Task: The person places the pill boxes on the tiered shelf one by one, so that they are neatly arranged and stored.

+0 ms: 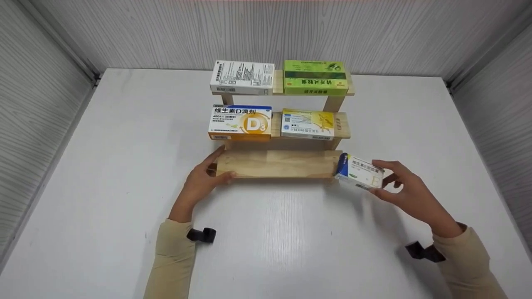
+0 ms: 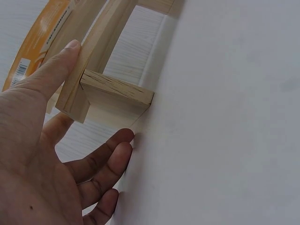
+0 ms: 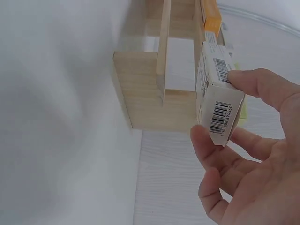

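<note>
My right hand (image 1: 409, 193) pinches a small white and blue medicine box (image 1: 360, 171) between thumb and fingers, by its right end. The box is held tilted at the right end of the bottom step of a three-step wooden display rack (image 1: 278, 164). In the right wrist view, barcodes show on the white medicine box (image 3: 220, 108). My left hand (image 1: 203, 178) grips the left end of that bottom step, thumb on the front and a finger at the back. In the left wrist view, the other fingers (image 2: 119, 159) are bent beside the rack's side support (image 2: 117, 89).
The middle step carries an orange and white D3 box (image 1: 241, 122) and a yellow and white box (image 1: 307, 124). On the top step lie a white printed box (image 1: 242, 77) and a green box (image 1: 315, 77). The rack stands on a white table (image 1: 266, 249) between grained panels (image 1: 249, 33).
</note>
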### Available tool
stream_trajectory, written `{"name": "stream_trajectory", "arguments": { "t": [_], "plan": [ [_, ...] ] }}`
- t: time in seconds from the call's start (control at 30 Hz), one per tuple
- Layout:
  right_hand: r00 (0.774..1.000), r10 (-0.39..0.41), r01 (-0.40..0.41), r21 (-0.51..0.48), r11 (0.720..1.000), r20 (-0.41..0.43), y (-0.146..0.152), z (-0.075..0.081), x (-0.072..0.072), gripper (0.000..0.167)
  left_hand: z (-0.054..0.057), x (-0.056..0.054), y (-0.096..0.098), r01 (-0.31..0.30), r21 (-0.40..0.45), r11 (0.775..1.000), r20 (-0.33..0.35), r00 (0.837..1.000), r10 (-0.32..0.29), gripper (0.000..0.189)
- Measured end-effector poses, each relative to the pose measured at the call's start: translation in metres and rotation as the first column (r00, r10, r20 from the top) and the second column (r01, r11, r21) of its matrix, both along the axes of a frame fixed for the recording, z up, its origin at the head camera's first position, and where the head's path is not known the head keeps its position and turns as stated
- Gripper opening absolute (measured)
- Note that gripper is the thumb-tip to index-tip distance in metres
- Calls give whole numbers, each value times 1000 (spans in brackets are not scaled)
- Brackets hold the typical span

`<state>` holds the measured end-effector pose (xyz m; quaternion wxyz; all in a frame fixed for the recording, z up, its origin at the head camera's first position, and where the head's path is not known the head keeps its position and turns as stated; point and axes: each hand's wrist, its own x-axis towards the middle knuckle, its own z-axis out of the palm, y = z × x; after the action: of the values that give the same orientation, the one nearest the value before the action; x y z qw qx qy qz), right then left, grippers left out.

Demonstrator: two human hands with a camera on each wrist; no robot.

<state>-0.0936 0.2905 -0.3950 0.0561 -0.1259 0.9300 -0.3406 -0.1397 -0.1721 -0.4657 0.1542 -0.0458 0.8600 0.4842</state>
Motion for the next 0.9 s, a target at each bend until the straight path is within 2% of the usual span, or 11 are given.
{"name": "stream_trajectory", "arguments": {
  "t": [0.17,0.4,0.63,0.9],
  "plan": [
    [997,53,-49,-51,997,64,-24,4,-18,61,0,-1,0,7,9,1000,-14,1000,-7,88],
    [987,146,-134,-154,979,70,-66,1,-37,63,0,-1,2,10,6,1000,-17,1000,-10,88],
    [970,213,-181,-241,954,116,-108,-5,-44,62,-1,0,1,12,7,1000,-20,1000,-12,87],
    [963,239,-203,-254,946,123,-154,-9,-52,61,-2,0,-1,10,20,1000,8,1000,-10,89]
  ]
}}
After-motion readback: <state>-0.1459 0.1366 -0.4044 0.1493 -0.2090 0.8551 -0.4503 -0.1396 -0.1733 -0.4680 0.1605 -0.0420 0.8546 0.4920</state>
